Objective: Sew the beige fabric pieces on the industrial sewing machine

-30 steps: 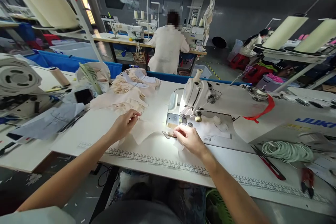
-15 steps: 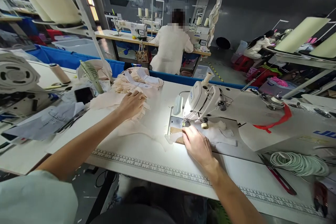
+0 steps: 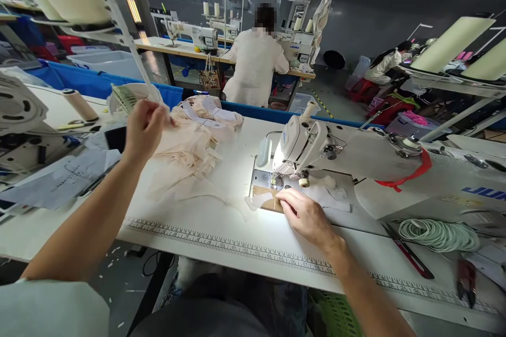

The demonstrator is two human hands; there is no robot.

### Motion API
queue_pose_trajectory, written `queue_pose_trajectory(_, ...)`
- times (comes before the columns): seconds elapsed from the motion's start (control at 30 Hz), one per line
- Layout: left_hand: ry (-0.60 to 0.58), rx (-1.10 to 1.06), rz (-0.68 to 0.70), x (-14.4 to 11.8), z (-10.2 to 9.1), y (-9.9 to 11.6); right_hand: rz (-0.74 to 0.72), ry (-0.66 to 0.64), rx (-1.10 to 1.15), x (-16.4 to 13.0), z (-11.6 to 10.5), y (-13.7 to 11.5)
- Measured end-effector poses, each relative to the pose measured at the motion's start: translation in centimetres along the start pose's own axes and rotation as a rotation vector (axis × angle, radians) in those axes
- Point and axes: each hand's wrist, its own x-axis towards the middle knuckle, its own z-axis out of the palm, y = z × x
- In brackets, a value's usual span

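My left hand (image 3: 144,127) lifts a pinched beige fabric piece (image 3: 185,160) off the table's (image 3: 237,231) far-left pile; my right hand (image 3: 306,216) pins fabric flat beside the sewing machine's (image 3: 304,142) needle.

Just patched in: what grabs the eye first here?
The lit patch under the white sewing machine at table centre, where the right hand presses a pale fabric piece flat. Further left, the left hand lifts a sheer peach piece off the pile.
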Motion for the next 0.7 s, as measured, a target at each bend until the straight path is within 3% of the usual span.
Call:
queue_pose_trajectory(0.07,-0.173,-0.031,0.012,-2.5,-1.1,1.4,-0.104,-0.028,0.029,-0.3,-0.2,-0.1)
queue_pose_trajectory(0.13,-0.554,0.017,0.063,-5.7,-0.8,2.3,-0.209,-0.055,0.038,-0.6,-0.3,-0.1)
queue_pose_trajectory(0.2,-0.921,0.045,0.077,-8.9,0.7,2.4,-0.277,-0.078,0.001,-0.9,-0.1,-0.1)
queue_pose_trajectory(0.27,-1.078,0.048,0.091,-10.6,2.8,1.8,-0.306,-0.094,-0.082,-1.1,0.3,-0.1)
queue_pose_trajectory(0.33,-1.077,0.067,0.146,-10.6,4.9,0.9,-0.302,-0.109,-0.182,-1.1,0.6,-0.3)
queue_pose_trajectory(0.47,-0.950,0.191,0.196,-7.6,7.2,0.0,-0.296,-0.063,-0.339,-1.1,1.5,-1.1)
queue_pose_trajectory(0.57,-0.924,0.132,0.150,-7.3,8.4,1.8,-0.282,-0.027,-0.435,-1.2,2.1,-1.6)
queue_pose_trajectory(0.7,-1.083,-0.216,0.058,-10.1,11.3,5.2,-0.271,-0.027,-0.492,-1.3,2.5,-1.8)
